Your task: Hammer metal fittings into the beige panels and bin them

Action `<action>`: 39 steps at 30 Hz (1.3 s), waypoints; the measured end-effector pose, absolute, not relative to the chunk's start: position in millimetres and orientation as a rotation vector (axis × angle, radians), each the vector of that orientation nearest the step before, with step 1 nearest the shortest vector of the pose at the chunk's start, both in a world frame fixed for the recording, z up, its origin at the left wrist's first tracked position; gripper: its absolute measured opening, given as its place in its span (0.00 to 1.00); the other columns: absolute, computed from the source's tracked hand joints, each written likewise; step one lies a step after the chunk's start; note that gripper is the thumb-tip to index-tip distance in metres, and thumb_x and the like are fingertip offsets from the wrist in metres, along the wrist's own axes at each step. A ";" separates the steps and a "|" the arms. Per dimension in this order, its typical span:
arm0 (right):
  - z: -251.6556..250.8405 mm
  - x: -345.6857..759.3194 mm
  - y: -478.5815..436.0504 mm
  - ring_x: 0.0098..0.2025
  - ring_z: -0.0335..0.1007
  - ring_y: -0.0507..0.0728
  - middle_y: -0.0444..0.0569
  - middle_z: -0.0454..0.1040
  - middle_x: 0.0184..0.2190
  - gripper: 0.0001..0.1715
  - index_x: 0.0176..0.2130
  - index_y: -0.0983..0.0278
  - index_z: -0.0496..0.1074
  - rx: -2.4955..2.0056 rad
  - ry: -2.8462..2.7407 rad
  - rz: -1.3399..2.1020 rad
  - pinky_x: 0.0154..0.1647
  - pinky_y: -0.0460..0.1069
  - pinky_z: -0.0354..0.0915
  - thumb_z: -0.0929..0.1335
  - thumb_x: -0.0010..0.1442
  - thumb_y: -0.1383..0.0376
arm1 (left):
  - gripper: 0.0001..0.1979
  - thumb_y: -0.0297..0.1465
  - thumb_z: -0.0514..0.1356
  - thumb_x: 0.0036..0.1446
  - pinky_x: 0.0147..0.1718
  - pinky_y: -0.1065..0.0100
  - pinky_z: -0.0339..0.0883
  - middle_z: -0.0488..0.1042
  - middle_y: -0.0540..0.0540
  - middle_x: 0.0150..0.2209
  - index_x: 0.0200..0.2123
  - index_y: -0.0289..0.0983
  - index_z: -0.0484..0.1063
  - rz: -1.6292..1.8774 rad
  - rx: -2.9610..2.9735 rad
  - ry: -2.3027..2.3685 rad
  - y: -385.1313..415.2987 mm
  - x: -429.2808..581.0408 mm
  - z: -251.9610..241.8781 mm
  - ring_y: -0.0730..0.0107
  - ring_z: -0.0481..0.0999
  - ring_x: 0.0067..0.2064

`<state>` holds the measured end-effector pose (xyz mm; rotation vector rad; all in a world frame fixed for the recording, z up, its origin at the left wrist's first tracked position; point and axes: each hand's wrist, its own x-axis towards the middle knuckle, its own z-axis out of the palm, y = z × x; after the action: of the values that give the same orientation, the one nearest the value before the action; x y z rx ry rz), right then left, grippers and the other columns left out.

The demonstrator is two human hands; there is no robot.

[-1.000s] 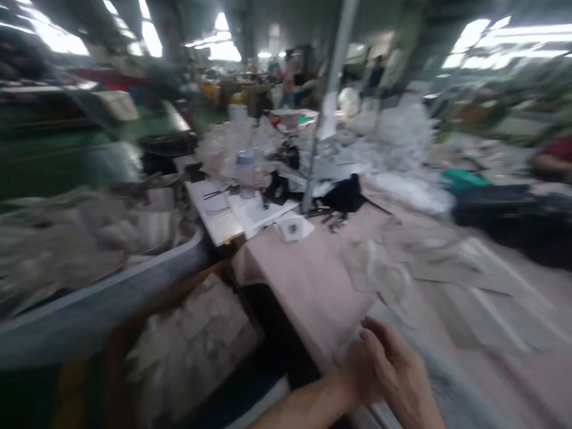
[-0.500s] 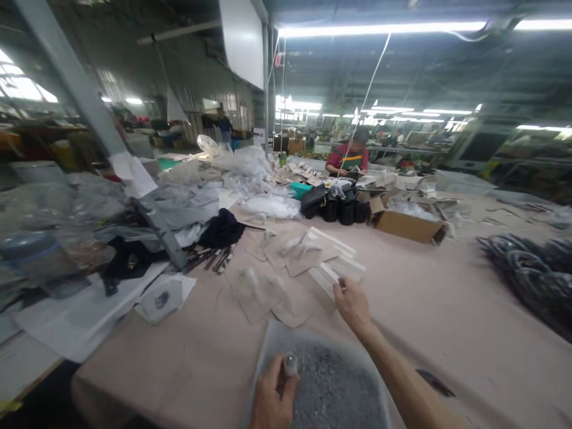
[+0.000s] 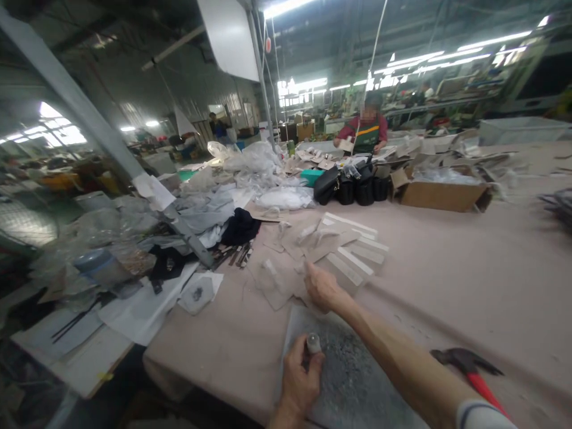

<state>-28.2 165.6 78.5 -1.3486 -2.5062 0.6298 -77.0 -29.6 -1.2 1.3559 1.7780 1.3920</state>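
My left hand [image 3: 300, 375] is closed round a short metal cylinder [image 3: 313, 341] with a shiny rounded top, held over the left part of a worn grey slab [image 3: 357, 363]. Beyond the slab's far edge, my right hand [image 3: 322, 287] reaches in with its fingers pressed together at the edge of some thin beige pieces [image 3: 272, 286]. Its fingertips are partly hidden, so what they pinch does not show clearly. Several pale strips [image 3: 355, 260] lie just right of these pieces. A claw hammer [image 3: 469, 363] with a red handle rests right of my right forearm.
Black cylindrical cases [image 3: 353, 189] and a cardboard box [image 3: 442, 193] stand farther back. Plastic bags [image 3: 250, 167] heap up behind a slanting metal post [image 3: 187, 235] at left. A dark cloth [image 3: 240, 226] lies by the post. A co-worker [image 3: 369, 128] is across the table.
My right hand has moved left from the pale strips to the beige pieces. The left hand still holds the metal cylinder. The view has turned, and the hammer now shows.
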 end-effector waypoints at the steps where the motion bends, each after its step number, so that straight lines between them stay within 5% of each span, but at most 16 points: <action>1: 86.6 -12.0 164.5 0.45 0.74 0.61 0.58 0.77 0.43 0.31 0.66 0.67 0.57 -1.363 -2.497 0.610 0.47 0.55 0.65 0.61 0.67 0.65 | 0.16 0.39 0.58 0.59 0.31 0.70 0.72 0.78 0.44 0.31 0.44 0.34 0.74 1.393 1.342 1.774 -30.4 -77.3 1.5 0.65 0.77 0.31; 7: 112.4 109.1 87.3 0.43 0.75 0.60 0.54 0.78 0.40 0.32 0.66 0.64 0.58 -1.605 -2.319 0.588 0.45 0.53 0.65 0.59 0.65 0.63 | 0.20 0.41 0.62 0.56 0.36 0.68 0.75 0.80 0.43 0.35 0.48 0.34 0.73 1.430 1.166 1.739 -33.1 -81.4 0.4 0.61 0.80 0.35; 12: 59.8 164.7 -30.1 0.32 0.76 0.62 0.51 0.77 0.29 0.31 0.65 0.68 0.59 -1.720 -2.087 0.686 0.35 0.54 0.68 0.56 0.67 0.59 | 0.22 0.39 0.64 0.54 0.40 0.65 0.76 0.81 0.42 0.37 0.49 0.33 0.71 1.448 1.122 1.677 -38.7 -81.6 -5.8 0.58 0.82 0.39; 17: 18.4 155.4 -77.3 0.36 0.78 0.66 0.58 0.80 0.36 0.32 0.68 0.70 0.55 -1.704 -2.019 0.759 0.35 0.58 0.71 0.53 0.69 0.60 | 0.16 0.38 0.65 0.53 0.38 0.67 0.75 0.81 0.42 0.37 0.41 0.34 0.72 1.414 1.168 1.641 -30.4 -71.0 13.1 0.61 0.81 0.38; 26: 38.3 154.1 -63.0 0.46 0.76 0.67 0.61 0.78 0.44 0.33 0.66 0.70 0.57 -1.732 -2.006 0.932 0.46 0.60 0.70 0.57 0.66 0.60 | 0.17 0.39 0.66 0.50 0.37 0.71 0.69 0.78 0.45 0.34 0.37 0.33 0.74 1.274 1.165 1.224 27.5 9.3 35.2 0.67 0.76 0.36; 29: 41.8 164.1 -63.2 0.42 0.76 0.63 0.59 0.77 0.46 0.37 0.67 0.69 0.54 -1.633 -1.894 0.939 0.45 0.58 0.70 0.59 0.66 0.53 | 0.17 0.40 0.65 0.49 0.39 0.70 0.70 0.79 0.44 0.35 0.37 0.33 0.74 1.241 1.166 1.215 31.4 21.2 21.1 0.66 0.76 0.36; 33: 43.5 201.0 -52.6 0.29 0.72 0.56 0.55 0.74 0.46 0.35 0.64 0.67 0.57 -1.699 -1.664 0.697 0.36 0.53 0.70 0.59 0.66 0.49 | 0.16 0.40 0.64 0.51 0.39 0.70 0.69 0.79 0.44 0.35 0.37 0.33 0.74 1.257 1.165 1.238 30.2 21.6 9.1 0.67 0.76 0.36; 39: 23.9 283.2 -30.7 0.45 0.70 0.66 0.62 0.72 0.45 0.25 0.53 0.72 0.67 -2.060 -1.838 0.016 0.44 0.57 0.66 0.61 0.65 0.57 | 0.13 0.37 0.64 0.53 0.40 0.69 0.69 0.79 0.43 0.36 0.38 0.33 0.74 1.268 1.185 1.214 32.0 19.7 7.9 0.66 0.77 0.37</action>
<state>283.2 -30.7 23.9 -2.0600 -1.8382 0.0156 19.7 32.0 7.9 1.1852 1.2136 1.2677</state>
